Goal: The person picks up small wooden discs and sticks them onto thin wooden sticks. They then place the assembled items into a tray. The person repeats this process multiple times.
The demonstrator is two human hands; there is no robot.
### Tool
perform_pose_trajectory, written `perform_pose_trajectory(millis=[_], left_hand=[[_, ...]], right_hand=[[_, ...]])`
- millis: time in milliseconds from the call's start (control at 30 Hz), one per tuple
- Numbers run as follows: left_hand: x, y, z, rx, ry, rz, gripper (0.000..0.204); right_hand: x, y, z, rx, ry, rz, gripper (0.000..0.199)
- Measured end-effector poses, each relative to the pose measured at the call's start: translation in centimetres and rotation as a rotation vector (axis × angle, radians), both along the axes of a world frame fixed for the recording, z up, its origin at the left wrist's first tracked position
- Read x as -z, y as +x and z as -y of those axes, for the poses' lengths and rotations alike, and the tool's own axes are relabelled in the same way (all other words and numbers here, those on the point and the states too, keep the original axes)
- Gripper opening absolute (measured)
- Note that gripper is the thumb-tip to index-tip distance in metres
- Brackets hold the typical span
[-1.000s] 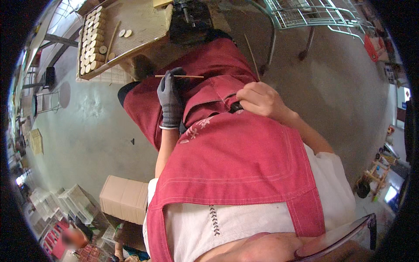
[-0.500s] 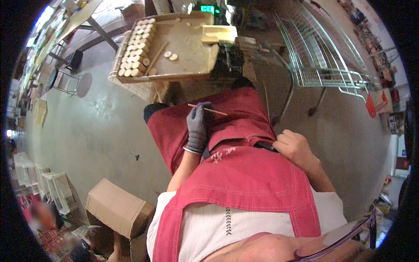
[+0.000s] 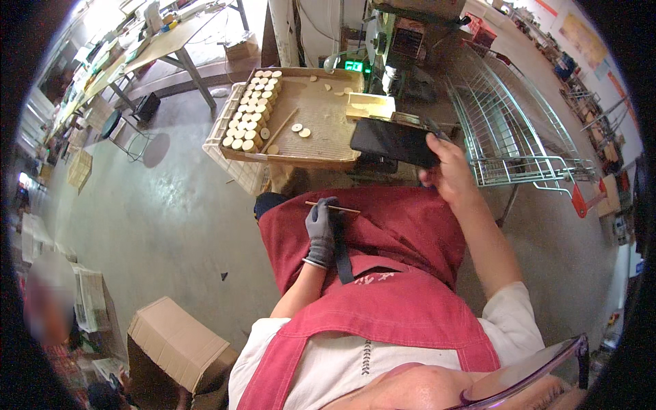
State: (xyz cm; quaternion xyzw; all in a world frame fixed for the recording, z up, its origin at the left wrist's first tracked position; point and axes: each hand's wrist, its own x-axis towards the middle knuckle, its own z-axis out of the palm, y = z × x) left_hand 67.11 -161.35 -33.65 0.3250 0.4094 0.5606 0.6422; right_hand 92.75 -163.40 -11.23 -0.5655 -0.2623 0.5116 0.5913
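My right hand (image 3: 452, 167), bare, grips one end of a dark flat smartphone (image 3: 389, 141) and holds it out in front of me, over the tray's near right corner as seen from here. My left hand (image 3: 320, 225) wears a grey glove and rests on my lap, on the red apron (image 3: 396, 225). Its fingers are pinched on a thin wooden stick (image 3: 347, 209), which lies crosswise. Beyond my knees, a shallow cardboard tray (image 3: 318, 150) carries rows of round wooden discs (image 3: 254, 116) along its left side. Two loose discs (image 3: 301, 130) lie near its middle.
A longer wooden strip (image 3: 280, 130) lies in the tray beside the rows. Right of it stands a yellowish open box (image 3: 370, 106) next to dark machinery. A wire shopping cart (image 3: 519, 130) is at the right. An open cardboard box (image 3: 179, 335) sits at the lower left, near another person.
My right hand has risen from the apron pocket, moving forward with the smartphone out. The left hand still holds the stick on my lap. The view has tilted up.
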Motion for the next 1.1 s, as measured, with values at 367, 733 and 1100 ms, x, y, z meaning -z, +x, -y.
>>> perform_pose_trajectory(millis=[367,733,1100], left_hand=[[3.8,-1.9,-1.1,-0.106,0.031,-0.345,0.028],[5.4,-3.3,-2.7,-0.189,-0.283,-0.27,0.03],[6.3,-3.4,-3.1,-0.249,-0.268,-0.414,0.031]], right_hand=[[8.2,-5.0,-21.1,-0.016,-0.189,-0.21,0.022],[14.6,-6.0,-37.3,-0.066,-0.308,-0.134,0.018],[14.7,-6.2,-40.0,-0.001,-0.023,0.03,0.054]])
